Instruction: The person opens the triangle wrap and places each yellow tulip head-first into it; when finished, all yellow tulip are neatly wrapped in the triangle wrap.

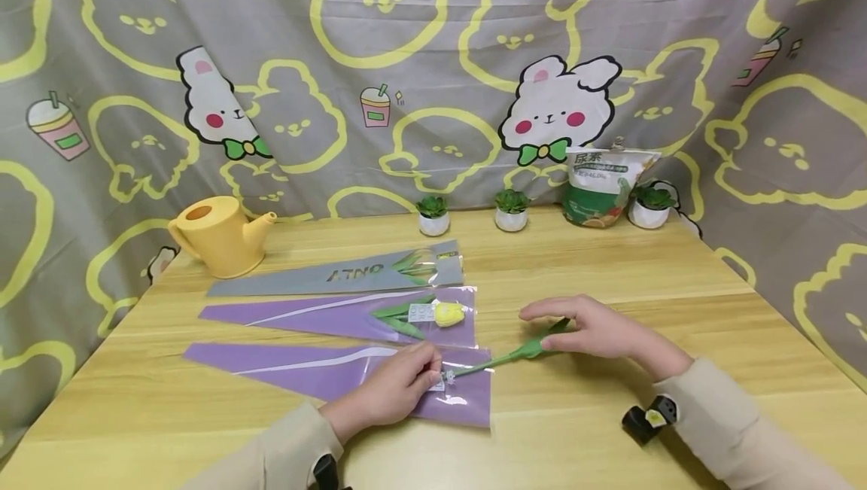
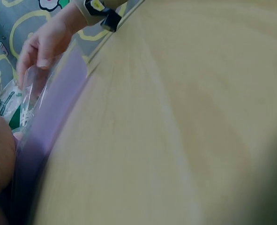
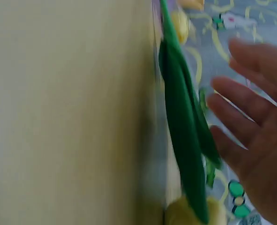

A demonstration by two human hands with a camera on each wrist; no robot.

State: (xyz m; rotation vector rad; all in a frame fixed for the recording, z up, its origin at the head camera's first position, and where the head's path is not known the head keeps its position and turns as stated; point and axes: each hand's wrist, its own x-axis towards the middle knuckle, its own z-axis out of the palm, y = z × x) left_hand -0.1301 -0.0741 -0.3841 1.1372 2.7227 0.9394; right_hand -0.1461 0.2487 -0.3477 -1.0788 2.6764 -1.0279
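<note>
My left hand grips the nearest purple flower sleeve, its fingers curled at the clear front, which is slightly crumpled there. A thin green stem runs from that grip past the sleeve's mouth into long green leaves. My right hand is beside the leaves, fingers spread and fairly straight; in the right wrist view they lie alongside without closing round them. A yellow shape, blurred, shows below the leaf tips. The sleeve's clear plastic stands off its purple backing in the left wrist view.
Behind lie a purple sleeve with a yellow tulip and a grey sleeve. A yellow watering can, small potted succulents and a green-white bag line the back. A patterned curtain hangs behind.
</note>
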